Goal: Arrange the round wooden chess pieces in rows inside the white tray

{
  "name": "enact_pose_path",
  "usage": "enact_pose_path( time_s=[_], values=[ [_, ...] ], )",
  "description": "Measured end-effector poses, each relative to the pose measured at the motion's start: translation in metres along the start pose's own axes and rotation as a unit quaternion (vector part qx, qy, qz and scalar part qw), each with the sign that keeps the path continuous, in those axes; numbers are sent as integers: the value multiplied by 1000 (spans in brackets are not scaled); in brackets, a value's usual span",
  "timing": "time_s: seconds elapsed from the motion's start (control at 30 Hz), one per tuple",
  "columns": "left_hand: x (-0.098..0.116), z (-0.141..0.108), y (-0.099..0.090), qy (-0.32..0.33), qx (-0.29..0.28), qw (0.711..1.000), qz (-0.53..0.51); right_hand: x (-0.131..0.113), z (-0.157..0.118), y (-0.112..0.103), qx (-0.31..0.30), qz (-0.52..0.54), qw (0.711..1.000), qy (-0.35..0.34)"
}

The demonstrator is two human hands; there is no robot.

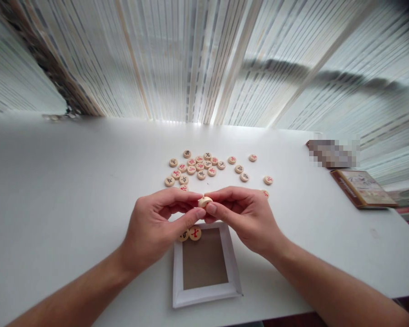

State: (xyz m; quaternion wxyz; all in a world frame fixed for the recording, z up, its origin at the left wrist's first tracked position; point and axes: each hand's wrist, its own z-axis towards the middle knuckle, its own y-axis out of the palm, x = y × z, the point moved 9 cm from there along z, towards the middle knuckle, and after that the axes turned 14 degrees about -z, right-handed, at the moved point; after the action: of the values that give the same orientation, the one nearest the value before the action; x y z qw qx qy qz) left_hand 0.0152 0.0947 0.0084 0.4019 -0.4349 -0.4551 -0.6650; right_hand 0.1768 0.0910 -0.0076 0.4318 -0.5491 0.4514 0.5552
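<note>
My left hand [157, 222] and my right hand [248, 218] meet in front of me, thumbs and fingertips pinched on a small round wooden piece [205, 201]. Its face cannot be read. Just below is a white-framed tray [234, 268] with a brown inside. At its upper left corner lie a disc with a red character [195, 233] and, partly behind my left hand, one with a black character [183, 235]. Beyond my hands several wooden discs [201, 174] with red or black characters lie loosely scattered.
The white table [71, 195] reaches back to a striped curtain [170, 63]. On the right lies a brown-edged box or book [364, 188] with a picture on top, and behind it a blurred-out object [330, 152]. Single discs [267, 180] lie right of the group.
</note>
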Motion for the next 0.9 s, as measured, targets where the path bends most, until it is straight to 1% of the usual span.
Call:
enact_pose_path(
  time_s=[0.07,0.13,0.23,0.33,0.5,0.57,0.63,0.73,0.8,0.9],
  values=[
    [3,0,-2,17,10,1000,13,-4,-1,-2,13,-19,999,-30],
    [8,0,-3,50,12,998,38,-8,-2,-3,24,-35,997,-60],
    [15,-3,-2,95,1,993,74,-16,-4,-5,46,-79,990,-111],
    [17,-5,0,117,-14,989,93,-24,-5,-6,60,-121,979,-154],
    [22,-6,2,144,-22,981,130,-27,-6,-4,50,-139,975,-166],
    [26,-7,4,162,-24,974,155,-26,-5,-4,47,-133,977,-158],
    [31,-8,7,187,-29,965,181,-22,-4,-4,43,-117,983,-134],
    [37,-10,12,224,-47,950,213,-8,0,-2,21,-75,995,-59],
    [38,-11,14,236,-58,943,228,2,1,0,2,-41,999,-7],
    [38,-12,15,239,-64,940,233,12,2,3,-19,0,999,37]
  ],
)
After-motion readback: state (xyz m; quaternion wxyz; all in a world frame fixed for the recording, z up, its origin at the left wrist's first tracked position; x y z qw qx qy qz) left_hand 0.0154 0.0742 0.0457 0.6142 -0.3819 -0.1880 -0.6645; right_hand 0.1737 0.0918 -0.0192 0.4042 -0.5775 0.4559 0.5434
